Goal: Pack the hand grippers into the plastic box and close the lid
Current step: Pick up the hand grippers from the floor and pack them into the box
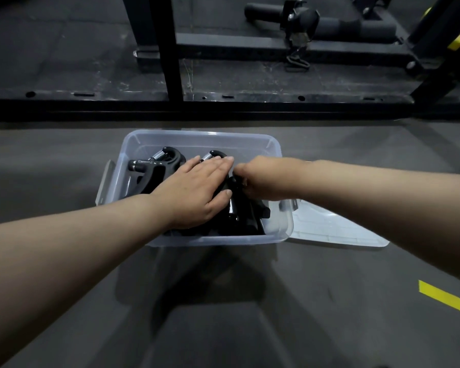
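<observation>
A clear plastic box point(197, 136) stands on the dark floor with several black hand grippers point(165, 166) with steel springs inside it. My left hand point(197, 189) lies flat with straight fingers on top of the grippers in the middle of the box. My right hand point(260, 179) reaches in from the right, its fingers curled round a black hand gripper point(239, 205) near the box's right side. The clear lid point(335, 229) lies flat on the floor, just right of the box.
A black steel gym rack frame point(223, 107) runs across the floor just behind the box, with an upright post point(168, 49) and a padded roller point(329, 25) farther back. A yellow floor stripe point(446, 296) is at the right.
</observation>
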